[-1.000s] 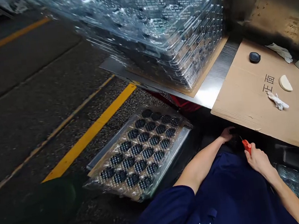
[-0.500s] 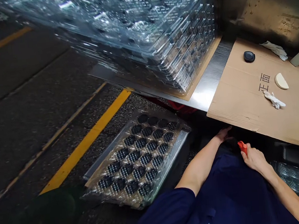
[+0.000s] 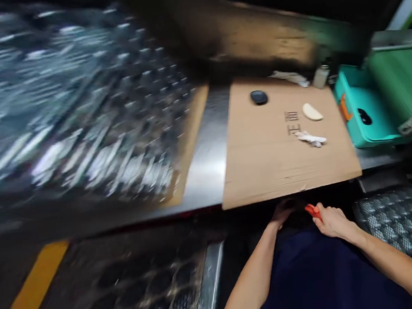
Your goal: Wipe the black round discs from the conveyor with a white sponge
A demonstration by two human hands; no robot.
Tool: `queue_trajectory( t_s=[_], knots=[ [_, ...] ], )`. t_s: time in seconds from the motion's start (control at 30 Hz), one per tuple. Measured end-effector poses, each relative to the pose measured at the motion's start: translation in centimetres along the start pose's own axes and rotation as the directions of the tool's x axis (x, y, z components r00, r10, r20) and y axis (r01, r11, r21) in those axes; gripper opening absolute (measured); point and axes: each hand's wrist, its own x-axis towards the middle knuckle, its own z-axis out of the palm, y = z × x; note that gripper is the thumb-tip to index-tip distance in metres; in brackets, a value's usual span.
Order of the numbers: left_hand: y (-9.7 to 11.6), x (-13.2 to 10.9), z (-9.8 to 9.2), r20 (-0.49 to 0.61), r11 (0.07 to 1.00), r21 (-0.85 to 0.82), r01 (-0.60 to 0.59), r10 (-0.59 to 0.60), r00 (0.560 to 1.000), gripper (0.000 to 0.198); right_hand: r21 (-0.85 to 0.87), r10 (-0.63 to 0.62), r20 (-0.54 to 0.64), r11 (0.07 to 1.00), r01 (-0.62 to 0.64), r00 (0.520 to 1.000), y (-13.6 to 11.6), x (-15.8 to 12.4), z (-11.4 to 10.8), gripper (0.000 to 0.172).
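Observation:
My right hand (image 3: 332, 220) is closed round an orange-handled tool (image 3: 313, 211); its working end points left and is lost in shadow. Just left of it, below the table's front edge, my left hand (image 3: 281, 213) is curled in the dark. What its fingers hold is too dark to make out. On the cardboard sheet (image 3: 258, 164) above my hands lie a black round part (image 3: 259, 97), a cream half-round piece (image 3: 312, 112) and a crumpled white glove (image 3: 311, 138).
Stacked clear plastic trays (image 3: 87, 98), blurred, fill the left of the metal table (image 3: 206, 159). A teal bin (image 3: 372, 109) and a bottle (image 3: 320, 76) stand right. A tray of black parts (image 3: 143, 296) sits low left. Clear trays (image 3: 398, 218) lie low right.
My view has swung to the right, bringing the teal bin and the right-hand trays further in. Both hands stay close together below the table edge, the tool still in my right hand.

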Motion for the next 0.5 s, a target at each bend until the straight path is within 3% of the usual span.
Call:
queue_trajectory(
  t_s=[0.1,0.17,0.23,0.3,0.37,0.47,0.5],
  knots=[
    [0.0,-0.5,-0.5,0.039,0.992,0.127,0.002,-0.007,0.999,0.068,0.372,0.094,-0.095,0.927,-0.052,0.991,3.7,-3.5,1.1,0.033],
    [0.0,-0.8,-0.7,0.026,0.989,0.143,0.024,-0.028,0.999,0.068,0.672,0.19,-0.151,0.74,-0.04,0.97,6.6,-6.8,2.5,0.037],
    [0.0,-1.1,-0.8,-0.007,0.994,0.079,0.07,-0.07,0.998,0.069,0.864,0.373,-0.19,0.503,-0.026,0.908,9.5,-9.7,3.6,0.047],
    [-0.2,-1.3,-0.8,-0.025,0.994,-0.004,0.11,-0.111,0.994,0.069,0.954,0.583,-0.231,0.295,0.061,0.779,12.2,-11.3,3.8,0.052],
    [-0.3,-1.3,-0.7,-0.015,0.992,-0.032,0.124,-0.125,0.992,0.069,0.943,0.741,-0.322,0.194,0.27,0.59,14.5,-10.9,2.9,0.054],
    [-0.3,-1.9,-0.8,0.04,0.991,-0.072,0.113,-0.11,0.993,0.069,0.772,0.848,-0.459,0.232,0.592,0.266,17.4,-7.5,0.3,0.056],
    [-0.2,-2.5,-1.0,0.057,0.989,-0.109,0.104,-0.098,0.994,0.07,0.712,0.859,-0.474,0.244,0.658,0.194,18.0,-5.9,-0.8,0.056]
  ],
)
